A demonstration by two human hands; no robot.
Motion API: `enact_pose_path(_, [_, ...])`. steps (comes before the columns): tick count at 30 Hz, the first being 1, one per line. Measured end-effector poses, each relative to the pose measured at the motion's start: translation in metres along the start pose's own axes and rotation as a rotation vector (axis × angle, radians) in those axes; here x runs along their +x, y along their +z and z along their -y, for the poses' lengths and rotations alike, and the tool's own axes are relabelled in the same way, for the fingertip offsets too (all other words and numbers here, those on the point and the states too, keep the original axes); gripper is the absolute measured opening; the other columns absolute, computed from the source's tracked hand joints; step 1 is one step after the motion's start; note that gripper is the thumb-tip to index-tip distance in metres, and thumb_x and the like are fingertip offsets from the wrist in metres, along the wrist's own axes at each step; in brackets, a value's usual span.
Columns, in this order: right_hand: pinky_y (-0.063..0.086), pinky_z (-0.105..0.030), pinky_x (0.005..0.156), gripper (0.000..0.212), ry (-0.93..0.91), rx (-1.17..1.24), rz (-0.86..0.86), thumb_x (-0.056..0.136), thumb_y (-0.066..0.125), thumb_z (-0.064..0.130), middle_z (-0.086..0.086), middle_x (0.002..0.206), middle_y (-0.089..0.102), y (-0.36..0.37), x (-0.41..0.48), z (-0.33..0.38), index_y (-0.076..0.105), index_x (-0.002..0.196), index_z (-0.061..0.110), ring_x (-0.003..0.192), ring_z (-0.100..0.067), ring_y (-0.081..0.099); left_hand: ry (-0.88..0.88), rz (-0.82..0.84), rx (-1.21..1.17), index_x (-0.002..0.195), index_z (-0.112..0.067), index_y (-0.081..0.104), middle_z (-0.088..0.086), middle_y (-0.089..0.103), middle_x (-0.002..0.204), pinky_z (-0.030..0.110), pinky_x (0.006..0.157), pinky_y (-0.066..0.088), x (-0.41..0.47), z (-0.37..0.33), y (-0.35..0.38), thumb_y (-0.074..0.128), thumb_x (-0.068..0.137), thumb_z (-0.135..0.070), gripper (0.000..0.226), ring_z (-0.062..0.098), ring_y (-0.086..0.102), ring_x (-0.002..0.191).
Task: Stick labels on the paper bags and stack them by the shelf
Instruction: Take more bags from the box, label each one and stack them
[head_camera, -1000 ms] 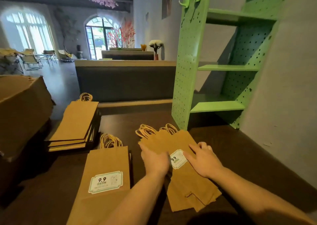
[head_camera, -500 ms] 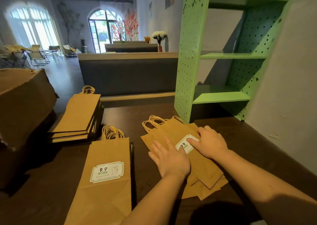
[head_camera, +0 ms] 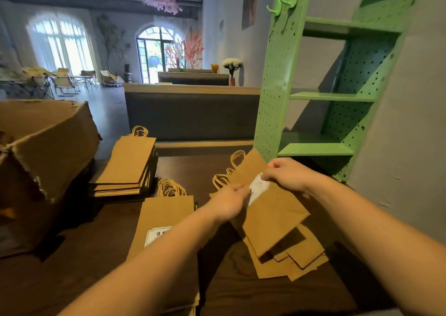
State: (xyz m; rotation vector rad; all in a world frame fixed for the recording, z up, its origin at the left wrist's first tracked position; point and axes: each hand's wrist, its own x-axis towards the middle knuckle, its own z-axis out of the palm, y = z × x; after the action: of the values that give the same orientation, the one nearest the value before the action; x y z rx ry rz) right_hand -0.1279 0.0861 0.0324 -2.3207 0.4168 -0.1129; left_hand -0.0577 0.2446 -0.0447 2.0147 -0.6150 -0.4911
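Sitting at the left edge of the dark bench (head_camera: 72,255), a torn cardboard box (head_camera: 48,146) stands beside a stack of plain paper bags (head_camera: 128,163) lying flat with their handles toward the far edge. Nearer the front edge lies a labelled bag (head_camera: 169,209), its white label (head_camera: 156,235) partly hidden by the person's forearm. At centre, the left hand (head_camera: 229,202) has its grip closed on the left side of the top bag (head_camera: 272,219), which is tilted above the bench with its lower end clear of the bags below. A white sticker (head_camera: 258,187), blurred, sits on its face between the hands. The right hand (head_camera: 287,174) holds the same bag in a narrow pinch at the sticker's upper corner. Beneath it a loose pile of bags (head_camera: 304,265) fans out toward the right edge. A green pegboard shelf (head_camera: 272,98) stands at the far right corner, against the wall.
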Motion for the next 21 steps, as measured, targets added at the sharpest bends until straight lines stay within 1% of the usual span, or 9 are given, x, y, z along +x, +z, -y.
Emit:
enact_pose_path(1, [0.048,-0.029,0.066,0.014,-0.014,0.037,0.051,0.093,0.062,0.026,-0.005,0.088,0.061,0.0,-0.007,0.016,0.061,0.085,0.015,0.079,-0.017,0.058,0.013,0.0,-0.088,0.108,-0.017,0.064,-0.001,0.064,0.11,0.024,0.088,0.046,-0.005,-0.002,-0.012,0.04,0.108,-0.037,0.031,0.021,0.06,0.107])
enact_pose_path(3, [0.048,-0.025,0.061,0.016,-0.046,0.124,0.121,0.096,0.057,0.028,-0.006,0.086,0.06,0.007,-0.017,0.045,0.061,0.088,0.016,0.079,-0.016,0.06,0.018,0.01,-0.331,0.112,-0.016,0.062,0.01,0.065,0.123,0.038,0.1,0.05,-0.013,0.0,-0.035,0.041,0.105,-0.044,0.036,0.027,0.062,0.116])
enact_pose_path(5, [0.054,-0.026,0.067,0.019,-0.111,0.17,0.149,0.097,0.054,0.03,-0.008,0.089,0.061,0.024,-0.02,0.068,0.061,0.088,0.015,0.085,-0.02,0.062,-0.01,0.038,-0.575,0.121,-0.021,0.056,0.012,0.063,0.133,0.041,0.098,0.051,-0.028,0.0,-0.06,0.04,0.105,-0.052,0.038,0.025,0.061,0.121])
enact_pose_path(7, [0.054,-0.029,0.075,0.024,-0.195,0.184,0.175,0.1,0.051,0.033,-0.004,0.089,0.061,0.048,-0.02,0.085,0.062,0.085,0.017,0.088,-0.018,0.063,-0.051,0.067,-0.731,0.135,-0.018,0.052,0.012,0.06,0.14,0.052,0.107,0.047,-0.041,0.004,-0.086,0.04,0.099,-0.066,0.06,0.031,0.059,0.128])
enact_pose_path(10, [0.05,-0.028,0.081,0.037,-0.264,0.11,0.228,0.1,0.044,0.053,0.008,0.093,0.066,0.094,-0.015,0.098,0.066,0.09,0.025,0.091,-0.008,0.063,-0.094,-0.005,-0.878,0.134,-0.01,0.061,0.016,0.066,0.131,0.056,0.106,0.049,-0.056,0.018,-0.114,0.048,0.091,-0.076,0.08,0.032,0.064,0.12])
enact_pose_path(13, [0.048,-0.029,0.087,0.036,-0.341,0.038,0.243,0.098,0.044,0.059,0.015,0.102,0.066,0.14,-0.001,0.09,0.068,0.099,0.031,0.097,-0.003,0.059,-0.165,-0.126,-0.963,0.13,-0.01,0.061,0.019,0.071,0.118,0.05,0.095,0.058,-0.065,0.036,-0.125,0.058,0.095,-0.057,0.059,0.032,0.071,0.106])
enact_pose_path(16, [0.042,-0.021,0.087,0.021,-0.386,0.115,0.081,0.097,0.059,0.042,0.018,0.118,0.06,0.167,0.012,0.077,0.065,0.114,0.033,0.105,0.004,0.051,-0.217,-0.237,-0.999,0.122,-0.003,0.061,0.016,0.075,0.083,0.041,0.069,0.064,-0.06,0.061,-0.134,0.055,0.103,-0.027,0.031,0.025,0.075,0.073])
enact_pose_path(19, [0.045,-0.023,0.082,0.045,-0.215,0.343,-0.114,0.093,0.067,0.032,0.013,0.13,0.055,0.177,0.024,0.064,0.052,0.136,0.031,0.107,-0.002,0.054,-0.265,-0.28,-1.045,0.123,-0.005,0.062,0.017,0.077,0.09,0.04,0.061,0.062,-0.06,0.084,-0.146,0.057,0.101,-0.018,0.027,0.028,0.077,0.073])
enact_pose_path(21, [0.052,-0.027,0.069,0.061,-0.075,0.552,-0.003,0.093,0.069,0.026,0.006,0.117,0.068,0.18,0.029,0.059,0.04,0.146,0.033,0.088,-0.008,0.065,-0.249,-0.282,-0.974,0.121,-0.006,0.065,0.015,0.077,0.095,0.038,0.065,0.062,-0.061,0.098,-0.149,0.058,0.099,-0.018,0.026,0.026,0.076,0.077])
